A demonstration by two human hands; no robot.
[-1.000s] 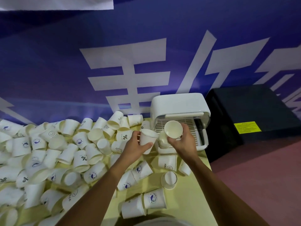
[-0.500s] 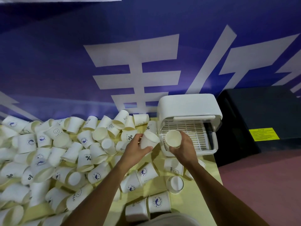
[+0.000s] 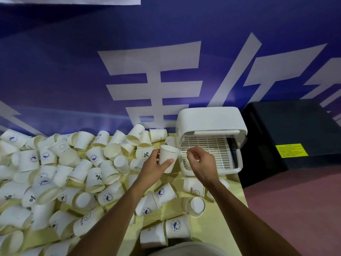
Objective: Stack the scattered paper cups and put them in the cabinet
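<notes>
Nearest the camera, at 6 o'clock, two printed cups (image 3: pixel 177 226) lie on their sides on the yellow tabletop (image 3: pixel 207 232). Just beyond them an upturned cup (image 3: pixel 196 206) rests with its base showing. From 7 to 10 o'clock the loose paper cups (image 3: pixel 55 172) cover the tabletop in a heap, most on their sides and many overlapping. Beyond these, the left hand (image 3: pixel 154 168) has its grip closed round the held cup (image 3: pixel 168 157), thumb across the near wall, mouth up and tilted toward 2 o'clock. Whether further cups are nested inside it cannot be determined. The right hand (image 3: pixel 202 163) sits at 3 o'clock of the held cup, just beside it and not touching. Its grip is released, fingers loosely curled with nothing visible in them. Directly behind the right hand, the white cabinet (image 3: pixel 210 117) stands at the far right corner of the tabletop with its front open and its slatted rack (image 3: pixel 212 150) exposed. A black case (image 3: pixel 295 135) stands at 3 o'clock of the cabinet, off the tabletop. A blue banner (image 3: pixel 129 52) closes the view at 12 o'clock. Assessment: the stacking step is in hand and the task is at an early stage, since nearly all cups lie loose. The next move calls for the free right hand to collect a nearby cup, turn it mouth up and seat it squarely in the held cup. An off-axis entry is likely to jam or crush the rim.
</notes>
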